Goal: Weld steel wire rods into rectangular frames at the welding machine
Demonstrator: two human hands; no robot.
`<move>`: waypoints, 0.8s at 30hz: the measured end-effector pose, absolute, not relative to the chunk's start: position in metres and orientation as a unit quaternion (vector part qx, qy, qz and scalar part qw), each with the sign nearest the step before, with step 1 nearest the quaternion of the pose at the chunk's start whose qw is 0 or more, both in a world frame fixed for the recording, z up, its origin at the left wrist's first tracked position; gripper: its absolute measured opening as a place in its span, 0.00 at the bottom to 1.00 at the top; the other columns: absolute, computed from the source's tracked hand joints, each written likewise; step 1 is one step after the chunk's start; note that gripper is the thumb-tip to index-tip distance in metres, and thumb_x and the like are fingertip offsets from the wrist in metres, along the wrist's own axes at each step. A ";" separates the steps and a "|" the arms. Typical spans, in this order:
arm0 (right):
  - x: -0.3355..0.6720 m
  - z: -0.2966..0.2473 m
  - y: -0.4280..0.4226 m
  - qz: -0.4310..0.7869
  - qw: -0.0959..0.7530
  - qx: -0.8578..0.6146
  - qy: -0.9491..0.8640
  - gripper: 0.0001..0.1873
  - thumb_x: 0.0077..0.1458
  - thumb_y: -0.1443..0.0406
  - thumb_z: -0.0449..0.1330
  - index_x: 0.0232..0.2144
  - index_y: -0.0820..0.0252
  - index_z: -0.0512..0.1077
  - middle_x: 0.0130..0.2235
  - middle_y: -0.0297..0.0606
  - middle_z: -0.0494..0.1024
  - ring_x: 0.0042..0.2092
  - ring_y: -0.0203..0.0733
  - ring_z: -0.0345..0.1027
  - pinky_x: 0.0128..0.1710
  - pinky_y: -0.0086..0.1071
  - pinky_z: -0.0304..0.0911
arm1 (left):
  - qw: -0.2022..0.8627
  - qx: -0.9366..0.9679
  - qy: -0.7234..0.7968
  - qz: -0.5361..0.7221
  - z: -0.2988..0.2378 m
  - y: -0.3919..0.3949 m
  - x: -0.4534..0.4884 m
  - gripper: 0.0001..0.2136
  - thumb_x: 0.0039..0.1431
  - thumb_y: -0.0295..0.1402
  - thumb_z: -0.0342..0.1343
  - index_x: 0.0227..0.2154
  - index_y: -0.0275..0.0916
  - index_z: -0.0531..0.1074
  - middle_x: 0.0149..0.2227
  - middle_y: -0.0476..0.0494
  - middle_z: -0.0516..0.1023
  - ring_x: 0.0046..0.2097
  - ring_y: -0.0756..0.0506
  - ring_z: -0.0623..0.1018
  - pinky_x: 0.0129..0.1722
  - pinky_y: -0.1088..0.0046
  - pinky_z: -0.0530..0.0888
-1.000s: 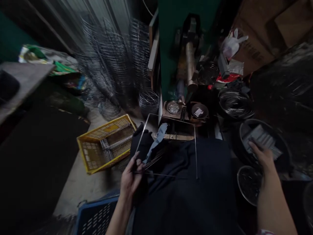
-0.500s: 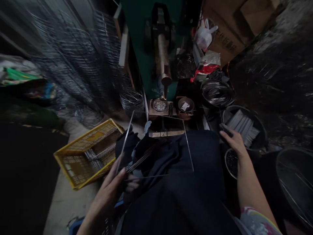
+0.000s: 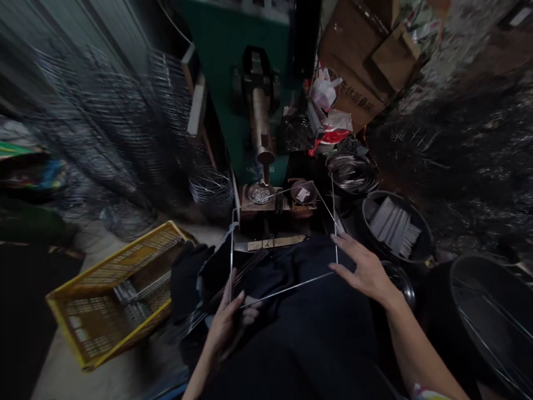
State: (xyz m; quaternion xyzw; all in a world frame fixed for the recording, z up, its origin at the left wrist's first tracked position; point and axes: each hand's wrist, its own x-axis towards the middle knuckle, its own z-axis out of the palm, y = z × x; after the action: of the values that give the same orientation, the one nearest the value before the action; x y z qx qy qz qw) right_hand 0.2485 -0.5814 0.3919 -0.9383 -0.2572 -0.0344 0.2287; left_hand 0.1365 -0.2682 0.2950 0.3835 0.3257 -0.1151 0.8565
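Note:
A thin rectangular wire frame (image 3: 287, 289) is held out over the dark cloth on my lap. My left hand (image 3: 231, 319) is closed on its near left corner. At its right side, my right hand (image 3: 362, 269) has thumb and fingertips at a thin upright metal rod (image 3: 334, 205). This rod crosses the frame's right side; whether they are joined I cannot tell. Several thin wires (image 3: 245, 270) lie in a bunch across the dark cloth beside my left hand. Straight ahead, a green machine (image 3: 212, 72) points its metal arm (image 3: 261, 122) down over a dish of small shiny pieces (image 3: 261, 194).
A yellow crate (image 3: 114, 266) with metal pieces stands left. To the right are a bin of flat metal strips (image 3: 393, 225), a bowl of wire pieces (image 3: 353, 172) and a large dark tub (image 3: 478, 300). Stacked wire frames (image 3: 112, 111) rise at the left; a cardboard box (image 3: 350, 66) leans behind.
My right hand has moved left from beside the strip bin to the frame's right side, with the thin rod at its fingertips. The frame has turned slightly, and the view has shifted.

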 end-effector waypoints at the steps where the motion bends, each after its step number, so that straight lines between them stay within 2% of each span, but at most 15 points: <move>1: 0.249 0.389 -0.579 -0.043 0.209 -0.942 -0.258 0.32 0.60 0.54 0.58 0.64 0.52 0.60 0.60 0.39 0.69 0.63 0.51 0.58 0.63 0.49 0.58 | 0.862 0.362 0.331 -0.131 0.289 -0.270 0.138 0.46 0.53 0.29 0.63 0.68 0.52 0.40 0.27 0.45 0.81 0.23 0.47 0.79 0.20 0.78 0.74; 4: 0.252 0.387 -0.581 -0.062 0.157 -0.957 -0.237 0.33 0.61 0.53 0.58 0.65 0.50 0.57 0.60 0.40 0.69 0.62 0.52 0.60 0.64 0.55 0.53 | 0.871 0.319 0.336 -0.164 0.279 -0.276 0.145 0.44 0.55 0.26 0.61 0.69 0.50 0.40 0.27 0.45 0.80 0.23 0.48 0.79 0.21 0.80 0.73; 9: 0.251 0.386 -0.582 -0.039 0.133 -0.959 -0.249 0.33 0.61 0.53 0.57 0.65 0.50 0.55 0.61 0.43 0.68 0.61 0.53 0.62 0.63 0.58 0.52 | 0.870 0.368 0.299 -0.138 0.289 -0.279 0.149 0.46 0.54 0.32 0.63 0.68 0.52 0.38 0.27 0.45 0.80 0.23 0.47 0.78 0.21 0.77 0.72; 13: 0.251 0.370 -0.562 0.027 0.159 -0.941 -0.298 0.33 0.61 0.55 0.57 0.65 0.50 0.55 0.62 0.43 0.65 0.63 0.51 0.59 0.63 0.58 0.52 | 0.861 0.401 0.291 -0.111 0.301 -0.273 0.146 0.49 0.53 0.36 0.65 0.69 0.52 0.36 0.26 0.45 0.80 0.22 0.45 0.77 0.20 0.74 0.71; 19: 0.249 0.350 -0.508 0.131 0.226 -0.907 -0.330 0.33 0.58 0.56 0.60 0.64 0.51 0.59 0.62 0.43 0.66 0.63 0.50 0.59 0.63 0.56 0.51 | 0.856 0.422 0.279 -0.107 0.306 -0.275 0.146 0.49 0.54 0.38 0.64 0.69 0.51 0.35 0.25 0.45 0.79 0.23 0.43 0.78 0.22 0.73 0.72; 24: 0.233 0.347 -0.475 0.201 0.283 -0.843 -0.412 0.38 0.57 0.57 0.63 0.66 0.52 0.54 0.64 0.42 0.62 0.65 0.48 0.54 0.65 0.50 0.50 | 0.866 0.403 0.273 -0.116 0.303 -0.277 0.147 0.50 0.55 0.35 0.63 0.68 0.49 0.30 0.26 0.44 0.79 0.25 0.43 0.80 0.24 0.73 0.73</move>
State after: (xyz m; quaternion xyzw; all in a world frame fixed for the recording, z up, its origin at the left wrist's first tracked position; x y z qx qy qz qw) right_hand 0.2330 -0.4752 0.3469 -0.8427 -0.4119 0.2007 0.2827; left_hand 0.1472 -0.2774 0.3033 0.4025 0.2730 -0.1155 0.8661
